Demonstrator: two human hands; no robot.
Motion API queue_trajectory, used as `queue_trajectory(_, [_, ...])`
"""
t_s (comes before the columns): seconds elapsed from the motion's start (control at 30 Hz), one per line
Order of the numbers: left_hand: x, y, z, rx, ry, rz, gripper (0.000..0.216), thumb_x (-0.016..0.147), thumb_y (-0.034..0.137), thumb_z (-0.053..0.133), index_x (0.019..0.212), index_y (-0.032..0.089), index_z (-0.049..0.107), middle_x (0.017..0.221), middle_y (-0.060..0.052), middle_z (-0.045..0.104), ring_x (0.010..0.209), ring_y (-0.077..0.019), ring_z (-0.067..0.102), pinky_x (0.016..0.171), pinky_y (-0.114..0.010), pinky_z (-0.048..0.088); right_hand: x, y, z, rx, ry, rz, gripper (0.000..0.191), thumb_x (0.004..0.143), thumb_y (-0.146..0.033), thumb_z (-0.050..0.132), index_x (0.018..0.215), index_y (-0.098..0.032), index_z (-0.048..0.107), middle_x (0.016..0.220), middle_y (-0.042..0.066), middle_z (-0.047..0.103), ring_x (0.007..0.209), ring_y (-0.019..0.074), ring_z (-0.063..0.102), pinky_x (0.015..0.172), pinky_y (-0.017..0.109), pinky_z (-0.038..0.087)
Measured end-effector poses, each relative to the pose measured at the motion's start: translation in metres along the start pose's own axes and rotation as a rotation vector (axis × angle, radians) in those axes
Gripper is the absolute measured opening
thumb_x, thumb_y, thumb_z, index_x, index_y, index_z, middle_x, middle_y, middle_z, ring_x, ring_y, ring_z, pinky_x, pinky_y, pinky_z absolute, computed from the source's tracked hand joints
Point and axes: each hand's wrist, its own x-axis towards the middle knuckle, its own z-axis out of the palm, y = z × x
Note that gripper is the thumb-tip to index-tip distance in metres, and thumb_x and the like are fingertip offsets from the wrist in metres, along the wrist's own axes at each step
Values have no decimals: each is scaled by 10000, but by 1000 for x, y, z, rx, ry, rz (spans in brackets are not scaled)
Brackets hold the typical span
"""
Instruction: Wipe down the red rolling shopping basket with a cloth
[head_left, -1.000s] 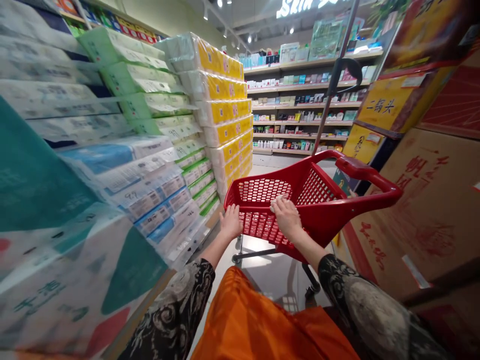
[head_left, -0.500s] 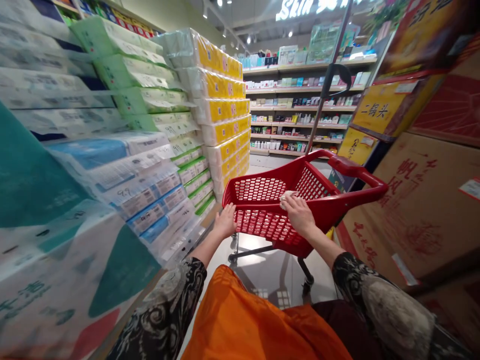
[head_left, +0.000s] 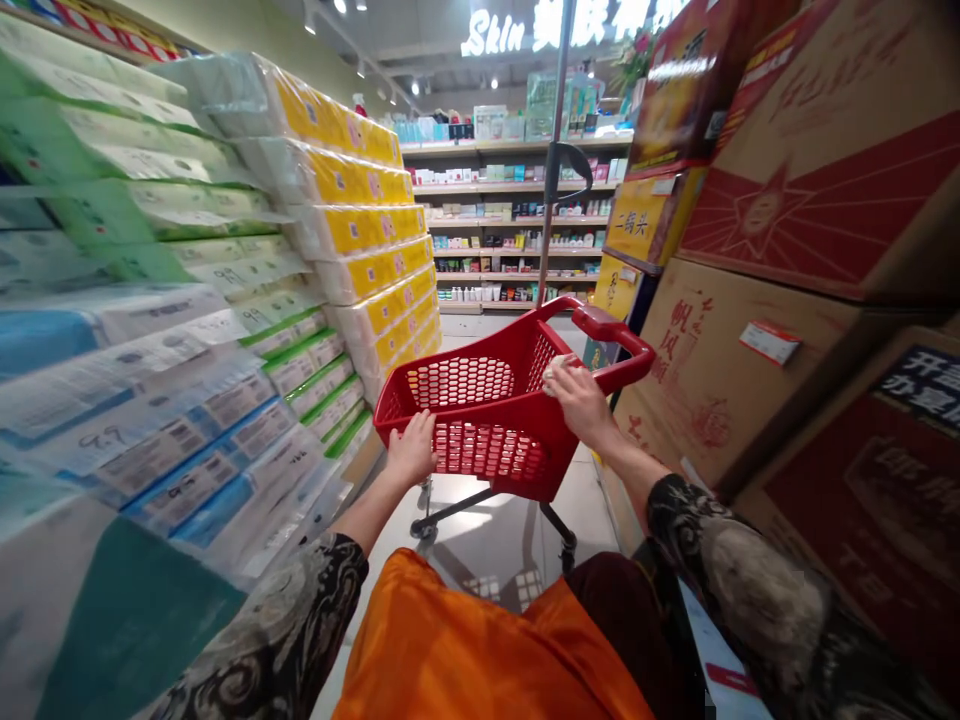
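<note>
The red shopping cart (head_left: 499, 408) stands at twelve o'clock from the person, its near rim directly under the left hand (head_left: 412, 450), whose slightly spread fingers lie over the edge at about eight o'clock on the basket. At about four o'clock on it, the right hand (head_left: 583, 403) curls its fingers over a crumpled white cloth (head_left: 553, 373), which shows at ten o'clock from the knuckles, by the same rim; whether the thumb pinches it underneath, I cannot tell.
</note>
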Motion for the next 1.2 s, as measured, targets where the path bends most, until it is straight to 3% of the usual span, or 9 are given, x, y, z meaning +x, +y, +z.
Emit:
queue_trajectory(0.17, [4, 16, -3, -73, 16, -59, 655, 748, 205, 481, 1376, 160, 303, 1487, -126, 239, 1367, -267, 214, 1075, -558, 205, -20, 51, -17, 34, 169, 260, 391, 861, -82, 364, 1187, -130, 576, 1314, 104, 511, 1227, 254, 395, 1023, 437, 311])
queue_trajectory(0.37, [-1, 108, -28, -831, 246, 153, 612, 742, 128, 447, 1345, 207, 382, 1417, -34, 397, 1313, -176, 333, 1116, -341, 238, -24, -44, -6, 583, 78, 57, 416, 807, -77, 364, 1149, -169, 583, 1200, 59, 600, 1101, 166, 541, 947, 303, 438])
queue_trajectory(0.47, [0, 140, -31, -1276, 118, 170, 508, 678, 83, 472, 1167, 188, 560, 1169, -38, 613, 1091, -192, 551, 997, -341, 405, -31, -69, -12, 794, 124, 243, 422, 797, -115, 369, 1190, -170, 513, 1064, 55, 650, 914, 151, 622, 810, 276, 510])
queue_trajectory(0.57, [1, 153, -22, -1680, 64, -115, 269, 676, 104, 514, 918, 153, 622, 899, -36, 677, 808, -156, 629, 800, -314, 511, -43, -72, -18, 771, 290, 440, 379, 818, -156, 362, 1168, -162, 506, 1132, 114, 602, 1046, 196, 574, 866, 340, 491])
queue_trajectory(0.67, [-4, 164, -9, -1889, 50, -339, 193, 688, 105, 529, 864, 156, 589, 782, -11, 662, 672, -112, 619, 698, -265, 519, -60, -76, -16, 689, 263, 303, 392, 826, -193, 406, 1206, -163, 498, 1341, 145, 440, 1263, 227, 395, 1011, 403, 390])
queue_trajectory(0.8, [-18, 181, -1, -2074, -202, -353, 202, 677, 99, 556, 870, 149, 583, 731, -18, 662, 682, -118, 633, 683, -239, 512, -79, -81, -3, 649, 108, 170, 559, 757, -182, 519, 1305, -122, 424, 1392, 177, 365, 1290, 260, 355, 1041, 436, 363])
queue_trajectory(0.93, [-23, 175, -9, -1881, -343, -245, 255, 681, 131, 556, 929, 164, 604, 827, -42, 683, 764, -154, 649, 751, -310, 520, -73, -45, -7, 577, 159, 51, 439, 829, -135, 409, 1259, -157, 496, 1344, 141, 442, 1249, 218, 416, 1022, 403, 397])
queue_trajectory(1.07, [-11, 138, -17, -1199, 40, 12, 404, 707, 119, 510, 1099, 181, 588, 1177, -70, 611, 1131, -196, 531, 1014, -358, 384, -44, 20, -23, 299, 376, 183, 420, 884, -113, 323, 1256, -162, 512, 1378, 114, 420, 1348, 236, 255, 1101, 491, 254])
queue_trajectory(1.2, [-16, 106, 5, -465, 185, 142, 581, 732, 131, 472, 1310, 158, 420, 1447, -83, 345, 1347, -214, 268, 1128, -397, 188, -49, 35, 8, 149, 245, -9, 426, 892, -74, 313, 1256, -158, 518, 1364, 90, 458, 1364, 217, 221, 1097, 470, 273])
